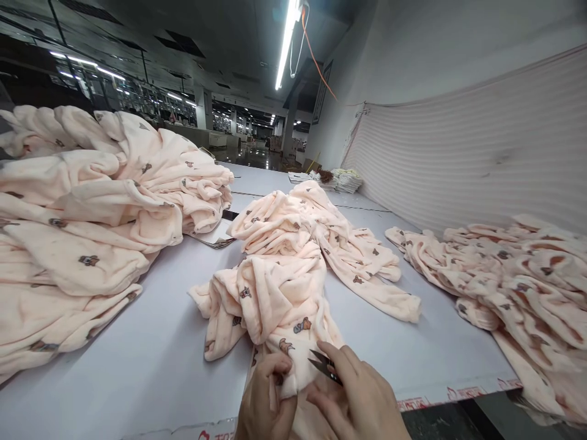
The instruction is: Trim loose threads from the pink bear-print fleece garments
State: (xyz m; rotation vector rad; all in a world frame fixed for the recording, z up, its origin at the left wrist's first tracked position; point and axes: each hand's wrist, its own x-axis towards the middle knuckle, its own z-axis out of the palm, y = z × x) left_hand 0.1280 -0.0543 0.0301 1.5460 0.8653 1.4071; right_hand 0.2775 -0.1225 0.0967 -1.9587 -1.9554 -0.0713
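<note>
A pale pink fleece garment (293, 287) printed with small brown and grey animals lies bunched before me, its near end at the table's front edge. My left hand (268, 397) pinches this near end between thumb and fingers. In my right hand (355, 391) is a pair of dark thread snips (324, 366), blades apart and pointing left over the fabric. The right thumb sits low, near the edge of the cloth. Both hands are close together at the bottom centre of the view.
A large heap of the same fleece (87, 232) fills the left side. Another pile (518, 287) hangs over the right table edge. Stacked papers (346, 181) lie at the back of the white table (178, 342). Striped cloth (472, 146) covers the right wall.
</note>
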